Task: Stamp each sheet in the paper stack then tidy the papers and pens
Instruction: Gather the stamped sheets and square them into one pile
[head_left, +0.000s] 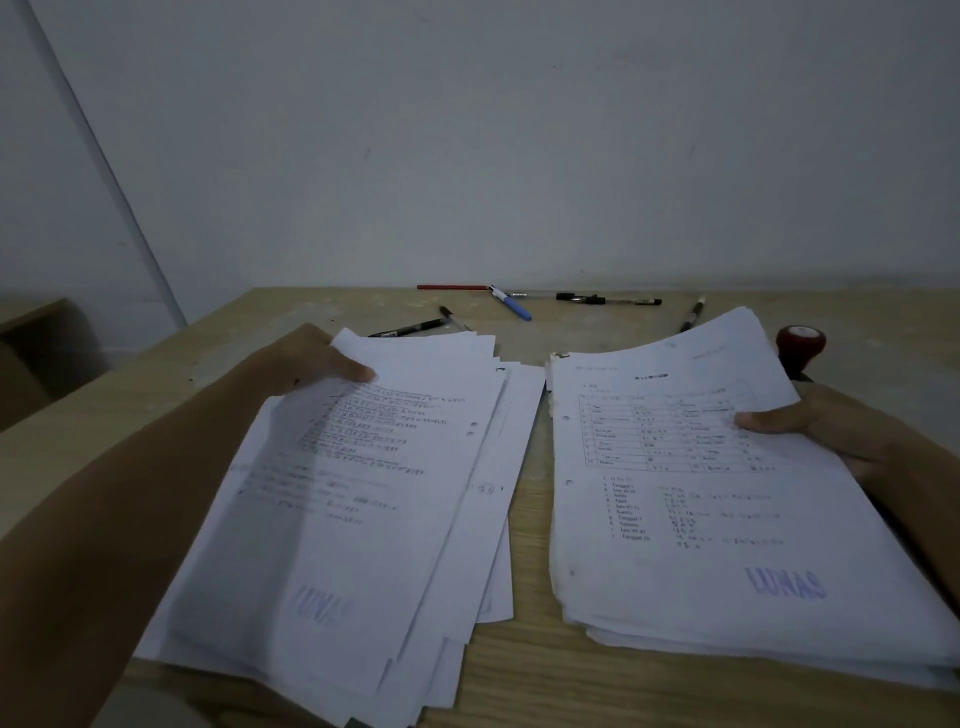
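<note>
While both top sheets already bear a stamp mark, the step in hand looks like tidying. Bench (524, 670): wood. Right stack (727, 493): thick, right hand (836, 436) pinching its far right edge. Left stack (363, 499): fanned, left hand (306, 364) gripping its far corner, thumb on top. Stamp (800, 344): far right, untouched. Pens (519, 304): scattered far. Next: merge stacks, square edges.

Left hand (317, 361) grips fanned left paper pile (353, 493); right hand (831, 431) grips right stack (717, 493), both stamped LUNAS. Pens (519, 304), red stamp (800, 345) behind on table (524, 675).
</note>
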